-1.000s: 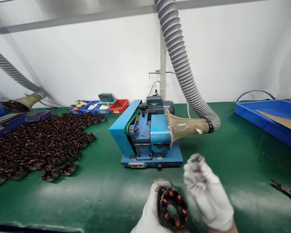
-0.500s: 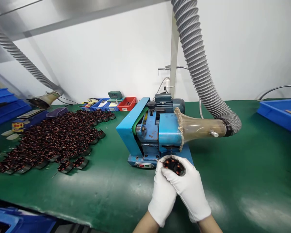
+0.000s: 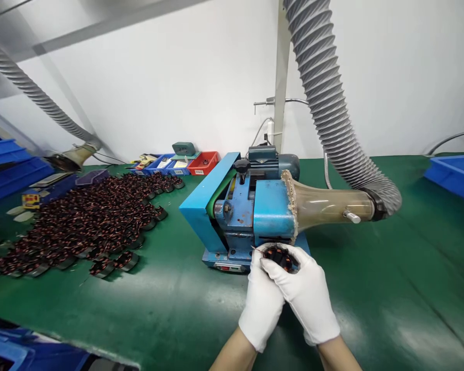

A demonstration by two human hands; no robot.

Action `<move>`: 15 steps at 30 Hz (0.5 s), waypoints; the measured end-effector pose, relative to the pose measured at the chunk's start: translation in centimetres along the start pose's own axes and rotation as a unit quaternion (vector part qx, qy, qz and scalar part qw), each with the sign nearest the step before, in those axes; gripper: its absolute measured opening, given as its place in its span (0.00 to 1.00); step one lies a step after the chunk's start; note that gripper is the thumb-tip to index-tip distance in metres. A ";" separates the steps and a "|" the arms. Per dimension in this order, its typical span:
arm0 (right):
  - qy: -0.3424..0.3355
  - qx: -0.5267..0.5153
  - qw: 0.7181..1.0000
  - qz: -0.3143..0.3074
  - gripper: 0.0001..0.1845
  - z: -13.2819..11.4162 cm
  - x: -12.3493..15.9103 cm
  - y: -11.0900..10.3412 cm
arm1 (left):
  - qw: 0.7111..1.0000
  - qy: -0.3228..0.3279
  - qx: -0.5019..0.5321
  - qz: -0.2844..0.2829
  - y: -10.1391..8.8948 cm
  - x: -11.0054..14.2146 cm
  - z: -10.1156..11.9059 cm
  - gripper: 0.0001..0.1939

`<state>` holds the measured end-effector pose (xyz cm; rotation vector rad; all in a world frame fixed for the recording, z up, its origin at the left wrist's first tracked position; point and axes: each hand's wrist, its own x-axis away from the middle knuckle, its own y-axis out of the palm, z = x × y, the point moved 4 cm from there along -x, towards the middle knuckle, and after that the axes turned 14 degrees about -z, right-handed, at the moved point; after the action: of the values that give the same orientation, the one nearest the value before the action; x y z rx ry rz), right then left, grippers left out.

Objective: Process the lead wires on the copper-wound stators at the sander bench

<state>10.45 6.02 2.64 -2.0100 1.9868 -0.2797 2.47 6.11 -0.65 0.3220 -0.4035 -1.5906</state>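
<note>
Both of my hands wear white gloves and wrap round one motor stator (image 3: 280, 259), a dark ring with copper windings. My left hand (image 3: 262, 299) grips its left side, and a thin wire end pokes out above those fingers. My right hand (image 3: 303, 288) closes round the right side, with its thumb across the near edge. The stator is held at the front of a blue belt grinding machine (image 3: 274, 206), just under its hood. Whether it touches the machine is hidden by my fingers.
A wide heap of similar stators (image 3: 88, 221) covers the left of the green table (image 3: 170, 309). Small blue bins and a red bin (image 3: 203, 164) stand behind. A grey extraction hose (image 3: 325, 93) joins the hood. At far right is a blue tray (image 3: 454, 175).
My hands keep hold of the stator near the hood, which has tilted slightly in them. The camera view has shifted a little.
</note>
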 end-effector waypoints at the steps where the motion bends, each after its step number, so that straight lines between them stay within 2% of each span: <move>1: 0.010 -0.001 1.000 0.002 0.18 0.2 0.5 0.0 | 1.000 -0.007 0.003 0.001 -0.2 0.5 -0.1 0.11; 3: 0.027 -0.033 0.999 -0.001 0.21 0.9 2.0 -0.1 | 1.000 -0.026 -0.001 -0.013 -0.8 1.8 -0.2 0.12; 5: 0.022 -0.116 0.992 -0.038 0.24 1.5 3.7 0.0 | 0.998 -0.030 -0.043 -0.043 -1.5 3.3 0.2 0.14; 7: 0.018 -0.188 0.979 -0.071 0.22 1.9 5.4 0.0 | 0.993 -0.020 -0.095 -0.064 -2.3 4.6 0.9 0.19; 9: 0.039 -0.197 0.978 -0.063 0.19 1.9 6.6 -0.4 | 0.989 -0.013 -0.130 -0.076 -2.9 5.4 1.6 0.25; 11: 0.066 -0.204 0.976 -0.043 0.17 1.5 7.2 -0.8 | 0.986 -0.022 -0.140 -0.089 -3.3 5.8 1.8 0.26; 13: 0.087 -0.267 0.958 -0.059 0.16 0.8 7.3 -1.2 | 0.982 -0.047 -0.142 -0.113 -3.3 5.9 1.2 0.27; 15: 0.112 -0.358 0.923 -0.087 0.15 0.2 7.3 -1.7 | 0.977 -0.077 -0.136 -0.142 -3.1 5.7 0.4 0.31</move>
<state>12.32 -1.29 2.53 -2.7032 2.2730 0.2412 -0.83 0.60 -1.51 0.0461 -0.2611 -1.9345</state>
